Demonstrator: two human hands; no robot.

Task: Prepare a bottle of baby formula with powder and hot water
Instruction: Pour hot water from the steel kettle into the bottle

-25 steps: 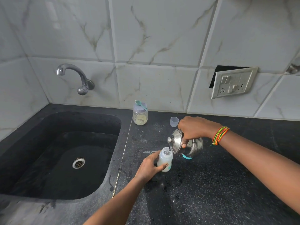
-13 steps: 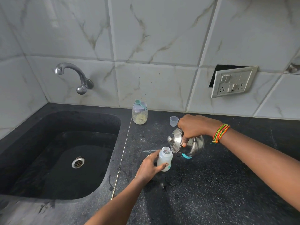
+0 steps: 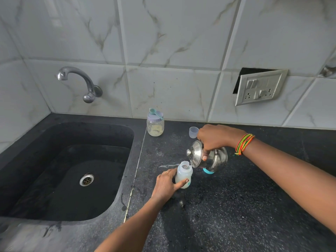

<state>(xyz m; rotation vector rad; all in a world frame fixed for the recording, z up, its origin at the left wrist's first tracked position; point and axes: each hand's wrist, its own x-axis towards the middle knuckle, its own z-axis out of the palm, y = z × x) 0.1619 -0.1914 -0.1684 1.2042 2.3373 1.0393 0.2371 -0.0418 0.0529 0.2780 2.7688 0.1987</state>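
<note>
1 bottle (image 3: 184, 172), left hand (image 3: 166, 186) grips | 1 steel pot (image 3: 217, 160), right hand (image 3: 214, 137) grips | 1 jar (image 3: 155, 125)

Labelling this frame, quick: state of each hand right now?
Left hand: holding the baby bottle.
Right hand: holding the tilted steel pot.

Black, white-speckled counter (image 3: 236, 215) under both hands. In the left hand (image 3: 166, 184) the bottle (image 3: 183, 176) is milky white with teal print. In the right hand (image 3: 216, 136) the pot (image 3: 217, 159) is mirror-silver, its wrist threads (image 3: 243, 144) orange, green, yellow. Beyond them, grey-veined white tiles (image 3: 172, 91).
</note>
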